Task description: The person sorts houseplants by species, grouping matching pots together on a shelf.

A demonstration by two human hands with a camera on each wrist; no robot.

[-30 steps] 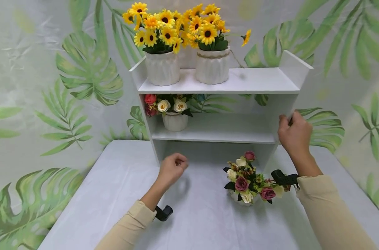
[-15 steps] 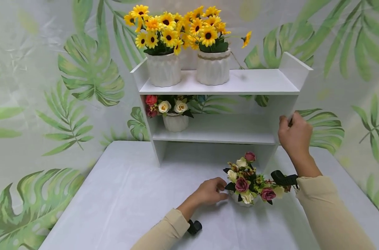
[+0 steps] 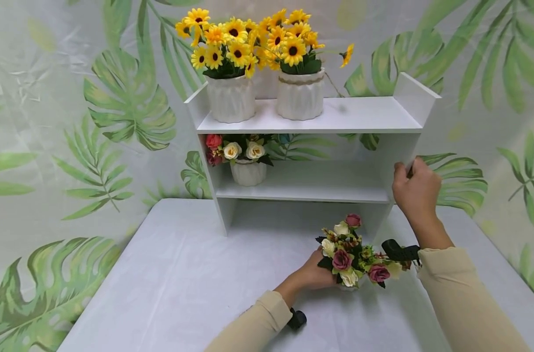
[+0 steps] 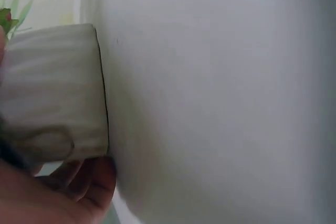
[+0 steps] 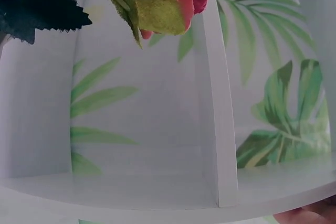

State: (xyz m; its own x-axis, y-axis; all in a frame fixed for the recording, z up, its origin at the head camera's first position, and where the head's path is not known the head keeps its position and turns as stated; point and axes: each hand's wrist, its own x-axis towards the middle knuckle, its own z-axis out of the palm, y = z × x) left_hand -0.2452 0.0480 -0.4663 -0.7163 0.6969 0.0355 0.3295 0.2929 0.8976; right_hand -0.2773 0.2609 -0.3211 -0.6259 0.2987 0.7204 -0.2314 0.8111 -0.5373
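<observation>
A white pot (image 4: 55, 87) with artificial roses (image 3: 342, 260) in mauve and cream stands on the table in front of the shelf. My left hand (image 3: 316, 275) holds this pot from its left side, its fingers partly hidden by the leaves. In the left wrist view, curled fingers (image 4: 97, 184) show against the pot. My right hand (image 3: 417, 189) grips the right side panel of the white shelf (image 3: 359, 115). Only a bit of the right hand (image 5: 307, 214) appears at the lower corner of the right wrist view, by the panel's edge.
Two white pots of yellow sunflowers (image 3: 236, 51) stand on the top board, left and middle. A white pot (image 3: 248, 173) with red and cream roses sits at the left of the middle board. A leaf-patterned backdrop (image 3: 130, 93) hangs behind the white table (image 3: 170, 274).
My left hand has moved right across the table, from in front of the shelf's left part to the potted roses, and now holds the pot. The right hand has stayed on the shelf.
</observation>
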